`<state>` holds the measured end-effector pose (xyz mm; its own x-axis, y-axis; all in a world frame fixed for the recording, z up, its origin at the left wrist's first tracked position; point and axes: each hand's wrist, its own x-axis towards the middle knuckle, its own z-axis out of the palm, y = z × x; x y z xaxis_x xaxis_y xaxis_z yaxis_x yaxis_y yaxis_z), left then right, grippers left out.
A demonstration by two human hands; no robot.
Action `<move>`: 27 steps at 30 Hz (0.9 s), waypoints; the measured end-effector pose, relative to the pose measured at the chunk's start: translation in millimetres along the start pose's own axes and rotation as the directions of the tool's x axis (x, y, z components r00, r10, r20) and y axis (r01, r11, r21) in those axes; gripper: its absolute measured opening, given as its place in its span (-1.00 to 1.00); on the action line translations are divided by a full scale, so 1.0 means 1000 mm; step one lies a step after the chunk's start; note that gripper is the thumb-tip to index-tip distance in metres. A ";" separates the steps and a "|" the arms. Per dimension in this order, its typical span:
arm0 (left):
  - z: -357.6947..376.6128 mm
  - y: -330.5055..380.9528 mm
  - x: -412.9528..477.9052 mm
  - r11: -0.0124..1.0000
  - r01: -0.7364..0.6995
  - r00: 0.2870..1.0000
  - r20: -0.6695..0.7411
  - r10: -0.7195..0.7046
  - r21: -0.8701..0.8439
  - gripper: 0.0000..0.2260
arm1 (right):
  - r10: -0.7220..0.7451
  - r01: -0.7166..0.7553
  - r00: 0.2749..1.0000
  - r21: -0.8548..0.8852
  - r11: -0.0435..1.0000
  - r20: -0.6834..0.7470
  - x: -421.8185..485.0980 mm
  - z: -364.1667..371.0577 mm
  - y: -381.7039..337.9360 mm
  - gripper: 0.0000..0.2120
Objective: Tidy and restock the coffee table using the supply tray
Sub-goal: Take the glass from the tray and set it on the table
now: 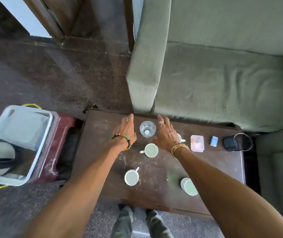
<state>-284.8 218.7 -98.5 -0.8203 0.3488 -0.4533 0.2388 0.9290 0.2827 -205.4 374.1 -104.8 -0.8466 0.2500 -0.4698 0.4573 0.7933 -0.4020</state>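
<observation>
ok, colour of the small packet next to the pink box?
Blue, with a paler patch. The small packet shows in the head view, the only one.

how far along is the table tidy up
Barely started. Done: nothing visibly; mugs sit on the coffee table. In hand: left hand and right hand, both open, flank the glass, not gripping it. Left: glass, mugs and pink box to sort with the supply tray.

The surface [154,170] is dark brown with whitish scuffs. The cups [151,150] are white with pale green insides, and the glass [147,129] is clear. At right lie a pink box [197,143] with pastel blotches, a blue packet [214,141] and a black pouch [230,143]. The far sofa [223,83] is olive green. The tray [22,127] at left is pale blue-white and sits on a maroon stool [60,127]. The bead bracelet [120,136] mixes brown, amber and green.
</observation>
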 end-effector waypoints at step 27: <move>-0.178 -0.063 -0.270 0.958 -0.162 0.741 -0.612 0.277 0.238 -0.53 | -0.353 0.285 0.875 -0.238 0.929 -0.331 -0.243 -0.080 -0.177 -0.12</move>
<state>-170.8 43.9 156.2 -0.8594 0.4405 0.2595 0.4853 0.8626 0.1429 -102.2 217.4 144.0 -0.9924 0.1225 -0.0095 0.1191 0.9398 -0.3202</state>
